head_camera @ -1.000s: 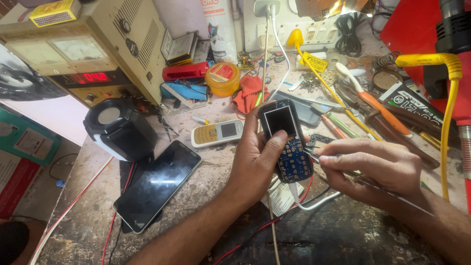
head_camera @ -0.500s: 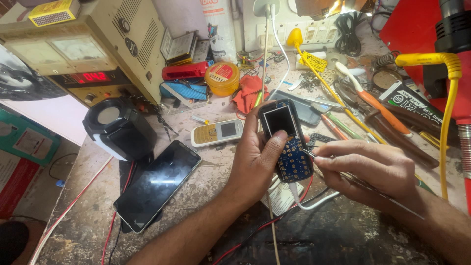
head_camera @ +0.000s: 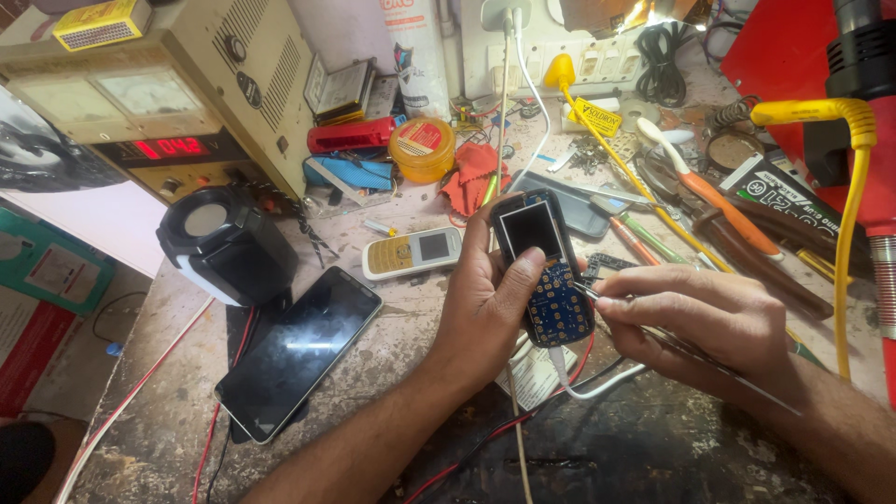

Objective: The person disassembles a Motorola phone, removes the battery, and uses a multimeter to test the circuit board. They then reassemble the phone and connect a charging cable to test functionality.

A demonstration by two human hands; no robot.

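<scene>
Handset (head_camera: 544,266) with its cover off — small dark screen above a bare blue keypad board — held upright over the tabletop (head_camera: 392,345). Left hand (head_camera: 490,303): grip wrapped around handset, thumb on its face. Right hand (head_camera: 700,322): grip pinching a thin metal probe (head_camera: 644,329), tip touching handset's right edge. Left of handset — white keypad phone (head_camera: 412,252), black smartphone (head_camera: 301,350).
</scene>
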